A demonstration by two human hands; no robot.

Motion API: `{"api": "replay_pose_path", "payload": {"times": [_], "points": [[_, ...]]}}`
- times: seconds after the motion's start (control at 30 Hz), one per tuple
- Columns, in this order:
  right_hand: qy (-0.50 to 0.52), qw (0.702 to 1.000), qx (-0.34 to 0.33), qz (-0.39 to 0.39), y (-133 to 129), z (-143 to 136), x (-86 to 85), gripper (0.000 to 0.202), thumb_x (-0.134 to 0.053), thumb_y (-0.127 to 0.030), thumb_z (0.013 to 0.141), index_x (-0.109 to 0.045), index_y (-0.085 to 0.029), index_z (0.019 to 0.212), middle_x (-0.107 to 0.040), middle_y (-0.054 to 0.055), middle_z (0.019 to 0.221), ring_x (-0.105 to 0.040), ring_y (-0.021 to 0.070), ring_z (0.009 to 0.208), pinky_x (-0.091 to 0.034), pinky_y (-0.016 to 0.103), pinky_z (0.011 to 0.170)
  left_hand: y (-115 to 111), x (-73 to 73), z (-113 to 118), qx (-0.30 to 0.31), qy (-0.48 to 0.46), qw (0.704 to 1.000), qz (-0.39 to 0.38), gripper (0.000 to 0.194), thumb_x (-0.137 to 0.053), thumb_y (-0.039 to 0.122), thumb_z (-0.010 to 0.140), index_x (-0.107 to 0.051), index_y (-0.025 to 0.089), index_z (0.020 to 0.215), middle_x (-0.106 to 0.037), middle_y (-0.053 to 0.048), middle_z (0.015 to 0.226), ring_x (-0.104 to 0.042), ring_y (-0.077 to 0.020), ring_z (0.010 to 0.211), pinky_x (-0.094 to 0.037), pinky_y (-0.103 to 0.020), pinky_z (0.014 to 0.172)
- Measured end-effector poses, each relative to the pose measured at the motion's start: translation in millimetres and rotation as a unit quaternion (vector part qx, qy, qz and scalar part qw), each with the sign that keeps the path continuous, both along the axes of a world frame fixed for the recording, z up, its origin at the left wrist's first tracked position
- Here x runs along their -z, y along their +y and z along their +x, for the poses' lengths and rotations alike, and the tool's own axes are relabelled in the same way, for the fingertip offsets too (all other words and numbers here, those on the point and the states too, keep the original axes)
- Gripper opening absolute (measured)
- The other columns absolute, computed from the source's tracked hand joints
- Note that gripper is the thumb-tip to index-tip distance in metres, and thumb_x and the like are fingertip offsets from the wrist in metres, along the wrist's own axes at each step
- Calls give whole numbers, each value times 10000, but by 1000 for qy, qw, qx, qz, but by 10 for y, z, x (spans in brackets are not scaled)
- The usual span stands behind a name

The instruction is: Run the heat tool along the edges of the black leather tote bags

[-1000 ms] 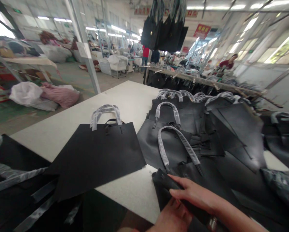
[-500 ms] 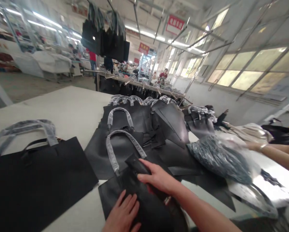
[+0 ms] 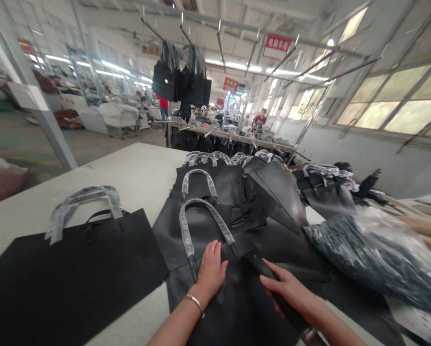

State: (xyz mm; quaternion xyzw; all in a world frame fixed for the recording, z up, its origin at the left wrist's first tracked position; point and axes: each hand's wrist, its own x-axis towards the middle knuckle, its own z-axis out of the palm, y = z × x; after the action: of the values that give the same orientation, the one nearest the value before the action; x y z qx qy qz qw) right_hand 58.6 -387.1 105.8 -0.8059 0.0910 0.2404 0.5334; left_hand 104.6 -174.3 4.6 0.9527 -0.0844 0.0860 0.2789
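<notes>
Partly cut off, a black bag lies on the surface; the left hand rests open on a black panel beside it; the right hand clasps a dark strip, fingers partly hidden.

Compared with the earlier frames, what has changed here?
The left hand has come away from the folded black piece and moved forward onto the black sheet, by the wrapped handle. The right hand has carried the piece rightward past that handle. Unchanged: the right hand's grip, and the bag lying at left.
</notes>
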Motion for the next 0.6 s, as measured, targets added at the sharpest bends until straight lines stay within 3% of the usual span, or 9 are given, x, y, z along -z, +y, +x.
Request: {"api": "replay_pose_path", "payload": {"times": [0.13,0.27,0.4,0.47,0.53,0.6], "points": [[-14,999,-21,23,181,236,69,646,-603,-374,792,-413,-200,1384,-556,-62,573,-518,109,340,-400,190,294,-15,129,6,16,-16,1000,5,515,-491,223,879,-402,94,1369,-423,-144,1416,-311,-293,1347,-272,-442,1125],[-69,997,19,26,184,382,54,674,-563,-399,835,-305,-239,1437,-542,-74,628,-516,87,368,-414,180,328,71,70,-87,47,-27,999,-5,467,-515,242,875,-441,143,1325,-482,-119,1346,-373,-277,1290,-300,-430,1094],[-64,997,25,26,31,292,-6,699,-595,-421,816,-321,-238,1432,-546,-71,635,-521,95,376,-420,195,333,69,-75,-70,18,-15,1000,-5,252,-562,299,869,-562,178,1089,-575,-84,1114,-498,-258,1095,-395,-418,975],[-51,998,27,21,-20,199,-8,724,-601,-431,806,-314,-227,1438,-549,-66,634,-524,101,376,-418,201,332,6,-120,14,2,-13,1000,12,270,-602,335,852,-553,168,1058,-574,-85,1064,-511,-262,1048,-411,-419,943],[-42,998,32,16,-29,115,13,744,-595,-442,803,-293,-228,1448,-550,-65,637,-530,105,383,-419,203,336,-79,-126,123,21,-17,999,28,322,-605,318,857,-517,152,1118,-564,-96,1084,-509,-256,1050,-423,-396,933],[-37,999,32,14,-8,55,42,766,-592,-449,795,-276,-230,1457,-548,-67,629,-530,107,382,-416,203,337,-157,-97,225,64,-16,997,39,251,-556,255,889,-517,148,1113,-568,-93,1074,-518,-236,1028,-438,-357,914]]}}
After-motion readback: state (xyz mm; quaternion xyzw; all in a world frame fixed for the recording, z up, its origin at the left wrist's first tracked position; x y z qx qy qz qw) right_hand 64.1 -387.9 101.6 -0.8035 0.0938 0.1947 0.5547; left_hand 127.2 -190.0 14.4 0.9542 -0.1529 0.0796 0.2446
